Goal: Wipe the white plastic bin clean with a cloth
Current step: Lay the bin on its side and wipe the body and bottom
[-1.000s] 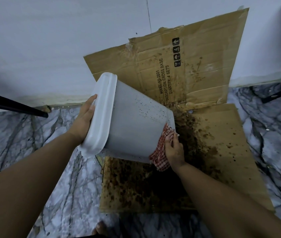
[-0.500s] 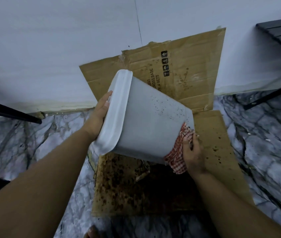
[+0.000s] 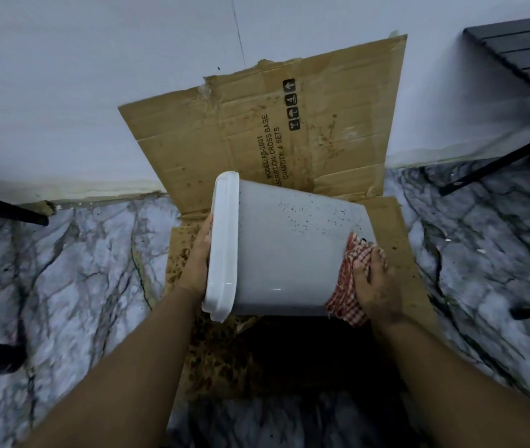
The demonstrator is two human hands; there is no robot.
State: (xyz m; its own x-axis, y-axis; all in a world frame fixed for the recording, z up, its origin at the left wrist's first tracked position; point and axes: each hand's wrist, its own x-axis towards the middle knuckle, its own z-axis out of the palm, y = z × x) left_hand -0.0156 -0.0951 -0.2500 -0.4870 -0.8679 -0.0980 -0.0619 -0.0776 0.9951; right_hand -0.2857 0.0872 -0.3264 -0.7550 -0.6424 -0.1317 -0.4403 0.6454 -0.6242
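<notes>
The white plastic bin (image 3: 286,253) lies tipped on its side in mid-air above the cardboard, its rim to the left and its base to the right. Dark specks dot its upper wall. My left hand (image 3: 197,260) grips the rim from the left, fingers hidden inside the opening. My right hand (image 3: 373,281) presses a red-and-white checked cloth (image 3: 347,286) against the bin's base end.
A flattened, brown-stained cardboard box (image 3: 276,137) lies on the marble floor (image 3: 79,279) and leans up the white wall. A dark slatted bench (image 3: 522,59) stands at the upper right. Black furniture legs (image 3: 1,210) stick in at the left.
The bin has turned flatter, with the rim more upright. My right hand and the cloth stay on the base end. The camera view has shifted, so the bench shows more.
</notes>
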